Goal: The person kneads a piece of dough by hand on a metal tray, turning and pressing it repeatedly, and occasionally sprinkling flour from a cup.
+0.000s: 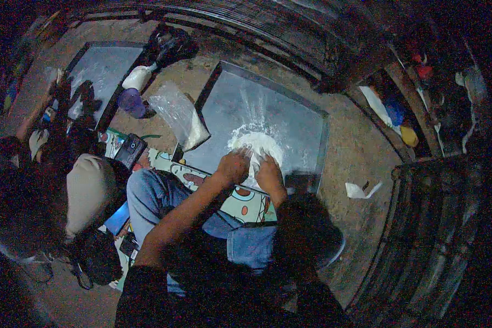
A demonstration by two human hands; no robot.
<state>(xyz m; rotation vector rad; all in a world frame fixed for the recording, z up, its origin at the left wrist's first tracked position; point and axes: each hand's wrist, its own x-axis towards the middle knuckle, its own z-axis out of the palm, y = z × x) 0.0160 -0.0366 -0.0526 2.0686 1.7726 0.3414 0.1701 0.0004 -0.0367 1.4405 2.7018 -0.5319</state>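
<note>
A mound of white flour point(275, 144) lies on a dark grey board point(295, 112) with raised edges, on the floor in front of me. Both my hands press into its near side, close together. My left hand point(236, 165) has its whitened fingers pushed forward and bent into the flour. Beside it, my right hand point(269, 174) digs in the same way, thumb side toward the left hand. Their fingertips are partly buried. Streaks of powder fan out over the board beyond the mound. Whether the flour is dry or damp cannot be told.
A clear plastic bag point(175, 109) with white contents rests against the board's left edge. Nearby are a purple cup point(131, 103), a white packet point(137, 78) and a dark phone-like device point(130, 151). Another person's knee point(90, 188) and a second grey board point(106, 60) are at left. White scrap point(357, 191) lies right.
</note>
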